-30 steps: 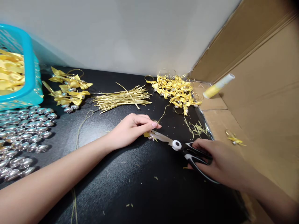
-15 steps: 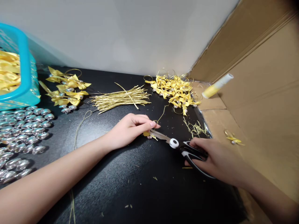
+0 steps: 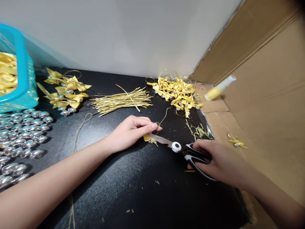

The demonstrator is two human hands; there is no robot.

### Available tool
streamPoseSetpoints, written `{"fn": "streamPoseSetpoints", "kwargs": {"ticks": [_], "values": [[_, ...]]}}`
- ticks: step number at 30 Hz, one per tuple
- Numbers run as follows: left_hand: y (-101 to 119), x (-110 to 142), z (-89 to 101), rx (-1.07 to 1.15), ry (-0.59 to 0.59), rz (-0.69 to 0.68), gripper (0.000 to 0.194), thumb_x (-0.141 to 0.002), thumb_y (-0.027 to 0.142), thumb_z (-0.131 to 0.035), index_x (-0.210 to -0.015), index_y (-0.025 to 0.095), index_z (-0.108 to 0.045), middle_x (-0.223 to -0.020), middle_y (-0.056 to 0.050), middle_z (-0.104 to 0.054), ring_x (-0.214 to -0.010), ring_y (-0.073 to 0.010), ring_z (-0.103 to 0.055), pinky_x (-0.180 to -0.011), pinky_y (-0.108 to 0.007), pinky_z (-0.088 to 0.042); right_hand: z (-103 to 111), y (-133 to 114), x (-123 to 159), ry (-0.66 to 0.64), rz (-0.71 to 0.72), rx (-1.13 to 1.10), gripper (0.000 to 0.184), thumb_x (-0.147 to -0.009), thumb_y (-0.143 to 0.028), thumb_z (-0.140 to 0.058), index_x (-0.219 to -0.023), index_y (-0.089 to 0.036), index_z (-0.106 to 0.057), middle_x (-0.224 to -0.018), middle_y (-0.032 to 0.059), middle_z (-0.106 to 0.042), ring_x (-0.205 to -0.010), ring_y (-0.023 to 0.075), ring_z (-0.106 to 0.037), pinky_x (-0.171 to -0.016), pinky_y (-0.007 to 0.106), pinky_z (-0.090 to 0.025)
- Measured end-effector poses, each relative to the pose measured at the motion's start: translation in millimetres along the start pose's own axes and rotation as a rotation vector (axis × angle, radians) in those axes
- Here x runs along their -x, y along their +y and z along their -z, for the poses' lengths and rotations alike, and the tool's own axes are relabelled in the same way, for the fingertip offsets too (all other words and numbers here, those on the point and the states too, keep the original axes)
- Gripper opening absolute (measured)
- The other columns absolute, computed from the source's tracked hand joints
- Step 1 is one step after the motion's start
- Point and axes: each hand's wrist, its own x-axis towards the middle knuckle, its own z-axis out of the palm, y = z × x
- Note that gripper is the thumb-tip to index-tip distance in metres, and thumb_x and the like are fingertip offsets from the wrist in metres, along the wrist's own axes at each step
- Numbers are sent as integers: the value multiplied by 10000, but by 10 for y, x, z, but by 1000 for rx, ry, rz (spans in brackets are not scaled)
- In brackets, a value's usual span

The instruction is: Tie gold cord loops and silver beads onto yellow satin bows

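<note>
In the middle of the black table, my left hand pinches a yellow ribbon bow, which hangs partly hidden below the fingers. A thin gold cord runs up and away from the fingertips. My right hand is closed round the black and white handles of a pair of scissors. The blades reach to just under my left fingertips, by the bow and cord. Whether they touch the cord I cannot tell.
A turquoise basket of yellow bows stands left, above rows of silver beads. Gold twist ties lie behind my left hand. Finished yellow bows are heaped at the back, near cord scraps. Cardboard walls the right side.
The whole view has shifted slightly. A bit more of the yellow bow shows under my left hand. Both hands keep their grips, with the scissors still by the fingertips.
</note>
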Motion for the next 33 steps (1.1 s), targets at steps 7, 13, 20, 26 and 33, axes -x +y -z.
{"fn": "streamPoseSetpoints", "kwargs": {"ticks": [7,13,20,26,33], "values": [[9,-3,0,-2,-3,9,280,-893,350,-565,-932,175,-780,-748,-22,-621,-689,-124,-531,-626,-235,-387,13,-11,6,26,-1,31,279,-745,-450,-688,-687,-215,-548,-627,-34,-584,-541,103,-484,-485,219,-343],[14,6,1,-3,-1,1,276,-894,343,-562,-927,177,-779,-739,-14,-617,-681,-114,-526,-628,-228,-393,12,-10,6,8,-4,34,240,-767,-410,-669,-702,-215,-547,-648,-31,-587,-551,105,-486,-494,221,-348],[1,-2,-3,-24,0,-1,290,-899,366,-556,-939,184,-777,-743,-14,-622,-685,-115,-531,-634,-229,-399,15,17,-3,-27,-21,35,255,-789,-431,-657,-721,-210,-549,-654,-32,-594,-562,108,-496,-505,225,-343],[11,-3,-6,-51,1,-6,303,-894,381,-553,-929,180,-776,-771,-32,-650,-711,-135,-557,-658,-248,-424,33,14,12,-18,-13,50,269,-796,-445,-656,-714,-205,-568,-646,-20,-593,-563,115,-494,-510,231,-330],[24,-2,3,-45,1,-7,292,-887,365,-555,-921,183,-781,-726,-18,-615,-677,-126,-532,-640,-241,-416,12,60,34,31,14,75,254,-787,-414,-666,-696,-205,-555,-649,-13,-601,-574,123,-510,-515,236,-334]]}}
